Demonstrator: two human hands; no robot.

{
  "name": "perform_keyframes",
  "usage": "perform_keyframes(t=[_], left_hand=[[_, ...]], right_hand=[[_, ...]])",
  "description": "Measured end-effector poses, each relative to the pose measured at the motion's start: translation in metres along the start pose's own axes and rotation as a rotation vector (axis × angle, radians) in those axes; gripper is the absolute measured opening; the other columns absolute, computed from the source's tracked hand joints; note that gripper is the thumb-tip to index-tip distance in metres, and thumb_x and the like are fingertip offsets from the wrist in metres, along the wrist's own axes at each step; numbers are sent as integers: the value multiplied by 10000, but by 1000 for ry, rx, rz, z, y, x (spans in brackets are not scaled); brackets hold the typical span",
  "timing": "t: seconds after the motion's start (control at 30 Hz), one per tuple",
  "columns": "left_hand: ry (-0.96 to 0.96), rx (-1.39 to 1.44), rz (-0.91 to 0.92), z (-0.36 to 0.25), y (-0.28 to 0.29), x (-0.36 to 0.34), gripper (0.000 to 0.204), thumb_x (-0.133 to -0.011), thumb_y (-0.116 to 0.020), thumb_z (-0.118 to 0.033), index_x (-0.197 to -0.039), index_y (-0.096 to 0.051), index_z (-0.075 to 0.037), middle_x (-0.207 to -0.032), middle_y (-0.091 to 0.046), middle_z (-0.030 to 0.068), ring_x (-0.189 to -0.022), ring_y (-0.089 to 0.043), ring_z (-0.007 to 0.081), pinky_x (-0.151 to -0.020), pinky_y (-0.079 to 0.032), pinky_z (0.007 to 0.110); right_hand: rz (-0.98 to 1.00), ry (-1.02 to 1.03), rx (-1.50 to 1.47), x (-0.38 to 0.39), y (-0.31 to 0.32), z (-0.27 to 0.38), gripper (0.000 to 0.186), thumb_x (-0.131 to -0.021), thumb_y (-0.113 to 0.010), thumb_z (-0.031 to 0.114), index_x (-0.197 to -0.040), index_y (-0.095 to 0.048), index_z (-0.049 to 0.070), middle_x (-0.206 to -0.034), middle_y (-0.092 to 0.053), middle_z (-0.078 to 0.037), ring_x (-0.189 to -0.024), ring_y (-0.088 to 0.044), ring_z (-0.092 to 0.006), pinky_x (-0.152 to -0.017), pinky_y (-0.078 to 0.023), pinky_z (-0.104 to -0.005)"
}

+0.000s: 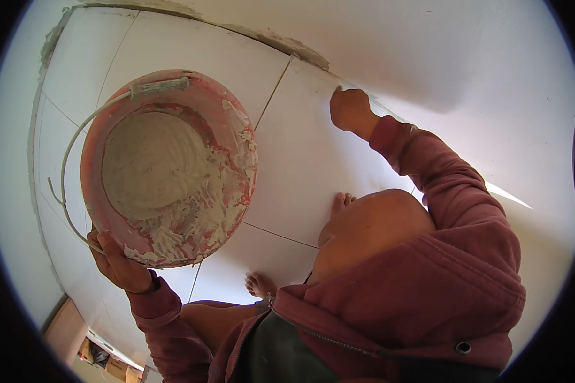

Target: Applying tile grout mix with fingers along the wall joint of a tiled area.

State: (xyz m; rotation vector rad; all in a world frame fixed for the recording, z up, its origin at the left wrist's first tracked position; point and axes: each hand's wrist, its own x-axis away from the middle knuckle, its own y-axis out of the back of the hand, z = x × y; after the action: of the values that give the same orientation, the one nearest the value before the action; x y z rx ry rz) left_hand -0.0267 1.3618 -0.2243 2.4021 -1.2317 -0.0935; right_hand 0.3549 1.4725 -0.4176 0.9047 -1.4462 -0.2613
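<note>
2 hands at work over white floor tiles (300, 166).

Left hand (118, 263) is curled around the rim of a red bucket (169, 167), its inside smeared with pale mortar, a white wire handle (76, 143) hanging beside it. Right hand (348, 108), closed into a fist, is pressed on a tile joint near the wall (441, 45). 2 bare feet (262, 284) rest on the tiles below.

The left hand (118, 262) is raised at the lower left, fingers curled in a grip, its forearm in a maroon sleeve bent up from the elbow. The right hand (349, 108) reaches forward and out, closed into a loose fist, the maroon-sleeved arm nearly straight. Bare knees and toes show below.
</note>
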Motion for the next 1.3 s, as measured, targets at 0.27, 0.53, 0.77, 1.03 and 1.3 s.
perform_keyframes(t=[0.27,0.53,0.77,1.03,1.3], left_hand=[[31,-14,72,-4,9,-2,211,-890,-341,-192,-837,-446,-18,-841,-464,43,-769,-404,107,-717,-338,246],[35,85,-2,3,12,-4,206,-882,-355,-189,-859,-460,-13,-813,-466,40,-753,-425,110,-708,-354,237],[37,187,80,25,47,-14,218,-874,-404,-204,-805,-403,3,-1109,-460,201,-972,-455,207,-848,-346,320],[30,232,26,21,57,-19,189,-874,-376,-163,-789,-392,5,-1111,-444,252,-966,-473,241,-830,-377,357],[13,263,49,4,33,-19,202,-872,-390,-184,-787,-388,0,-1110,-444,243,-975,-461,238,-846,-360,353]], right_hand=[[-216,140,-112,-29,22,16,670,-664,-455,65,-1281,-206,-12,-647,-579,-128,-527,-559,-256,-464,-420,-378],[227,29,-21,60,53,16,202,-630,-478,102,-756,-616,25,-712,-589,-159,-675,-578,-297,-560,-445,-383],[50,948,-667,66,146,184,442,-683,-454,102,-1118,-409,42,-665,-543,-182,-651,-531,-344,-601,-413,-414],[533,1215,-821,42,130,312,517,-743,-469,225,-1224,-342,85,-715,-528,-124,-561,-524,-243,-540,-448,-359],[1045,800,-998,56,139,275,288,-732,-519,251,-975,-481,100,-545,-412,-13,-432,-375,-109,-377,-336,-275]])
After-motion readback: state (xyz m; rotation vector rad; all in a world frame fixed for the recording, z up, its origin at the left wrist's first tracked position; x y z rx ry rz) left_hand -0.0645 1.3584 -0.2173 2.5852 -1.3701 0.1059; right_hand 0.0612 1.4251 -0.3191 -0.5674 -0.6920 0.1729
